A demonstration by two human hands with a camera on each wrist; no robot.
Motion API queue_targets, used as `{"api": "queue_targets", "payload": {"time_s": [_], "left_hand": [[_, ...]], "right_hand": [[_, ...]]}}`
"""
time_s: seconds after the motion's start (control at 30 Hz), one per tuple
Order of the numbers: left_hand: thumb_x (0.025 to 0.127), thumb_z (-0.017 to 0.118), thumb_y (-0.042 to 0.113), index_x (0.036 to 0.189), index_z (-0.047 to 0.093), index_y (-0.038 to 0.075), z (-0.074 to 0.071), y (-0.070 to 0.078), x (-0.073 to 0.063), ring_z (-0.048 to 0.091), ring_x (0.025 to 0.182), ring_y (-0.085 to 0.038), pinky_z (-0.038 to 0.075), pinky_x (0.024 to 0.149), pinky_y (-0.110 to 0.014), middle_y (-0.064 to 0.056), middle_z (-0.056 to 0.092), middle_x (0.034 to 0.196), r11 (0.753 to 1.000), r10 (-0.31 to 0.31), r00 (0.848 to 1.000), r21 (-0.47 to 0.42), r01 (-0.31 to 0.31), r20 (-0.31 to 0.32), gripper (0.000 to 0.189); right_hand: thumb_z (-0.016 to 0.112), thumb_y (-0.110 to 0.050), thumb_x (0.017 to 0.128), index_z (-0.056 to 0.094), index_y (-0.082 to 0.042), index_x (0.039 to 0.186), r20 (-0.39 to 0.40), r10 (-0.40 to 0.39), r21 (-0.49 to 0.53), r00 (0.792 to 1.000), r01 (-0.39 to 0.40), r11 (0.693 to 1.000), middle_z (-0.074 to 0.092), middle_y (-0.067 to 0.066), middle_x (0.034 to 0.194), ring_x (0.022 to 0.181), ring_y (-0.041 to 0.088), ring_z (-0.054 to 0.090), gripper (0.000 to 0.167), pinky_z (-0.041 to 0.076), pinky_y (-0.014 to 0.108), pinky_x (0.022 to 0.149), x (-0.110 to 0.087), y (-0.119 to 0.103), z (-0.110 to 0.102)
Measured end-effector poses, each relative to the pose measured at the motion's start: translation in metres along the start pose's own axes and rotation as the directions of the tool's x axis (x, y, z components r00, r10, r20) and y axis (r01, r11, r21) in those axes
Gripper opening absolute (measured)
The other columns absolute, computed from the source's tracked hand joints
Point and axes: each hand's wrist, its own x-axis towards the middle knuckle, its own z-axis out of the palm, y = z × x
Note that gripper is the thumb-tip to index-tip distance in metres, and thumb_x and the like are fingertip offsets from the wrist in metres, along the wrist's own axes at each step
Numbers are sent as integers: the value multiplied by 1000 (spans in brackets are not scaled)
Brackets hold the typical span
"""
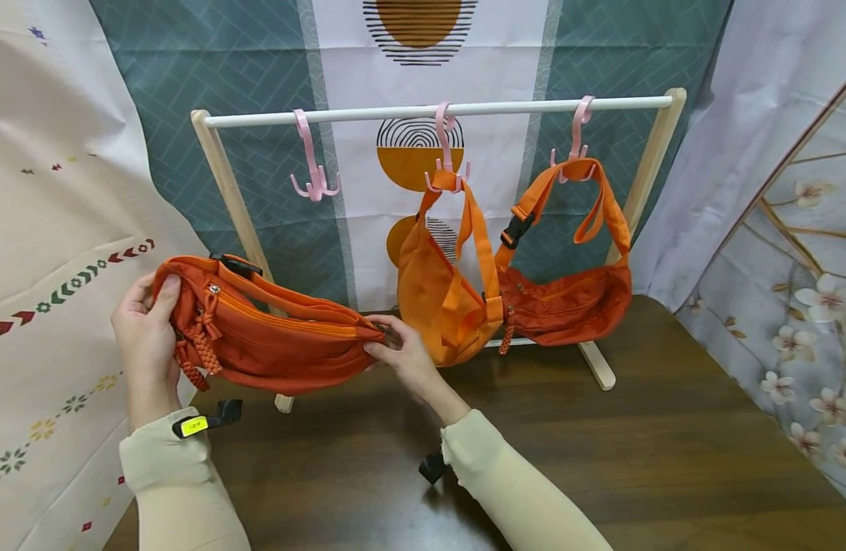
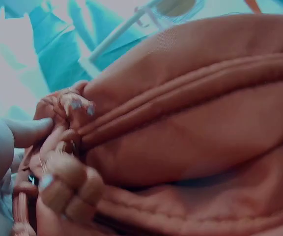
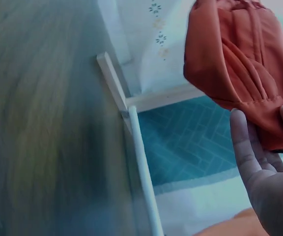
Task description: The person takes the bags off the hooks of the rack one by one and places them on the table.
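A dark orange waist bag is held up in the air between both hands at the left of the head view. My left hand grips its left end, thumb on the front, beside the braided zipper pulls. The right hand pinches the bag's right end; in the right wrist view the thumb and fingers of that hand lie on either side of the fabric. An orange strap with a black buckle lies along the bag's top.
A rack with a white rail stands behind on the wooden table. Its left pink hook carries nothing. A lighter orange bag hangs from the middle hook, and a red-orange bag from the right hook.
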Motion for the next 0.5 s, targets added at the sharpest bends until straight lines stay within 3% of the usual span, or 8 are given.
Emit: {"api": "queue_targets", "payload": {"time_s": [0.17,0.33,0.43,0.5], "left_hand": [[95,75,8,115,75,4,-18,-10,-2,69,85,-11,56,68,-15,-3,74,99,999,-42,997,-9,41,-64,21],[98,71,9,112,75,7,-33,-16,-2,67,82,-9,54,65,-14,-1,73,95,996,-83,991,18,85,-101,15],[100,69,15,117,72,12,-38,-19,0,65,84,-6,53,65,-12,5,70,97,981,-140,984,116,153,-107,18],[104,64,22,126,67,16,-42,-22,3,62,84,-2,51,65,-11,11,66,96,938,-201,975,269,218,-93,24]], "right_hand": [[63,7,99,54,3,144,-29,47,32,998,-46,998,64,14,125,90,17,68,46,59,59,84,-2,11,10],[63,7,99,54,3,144,-54,64,45,997,-62,997,62,8,113,80,16,68,45,62,48,81,-4,21,17],[62,9,99,53,5,143,-70,73,62,995,-69,996,61,7,108,78,17,67,45,62,44,78,-5,26,19],[63,9,98,54,5,142,-90,89,70,992,-82,994,61,6,106,77,17,66,44,62,43,77,-6,29,18]]}}
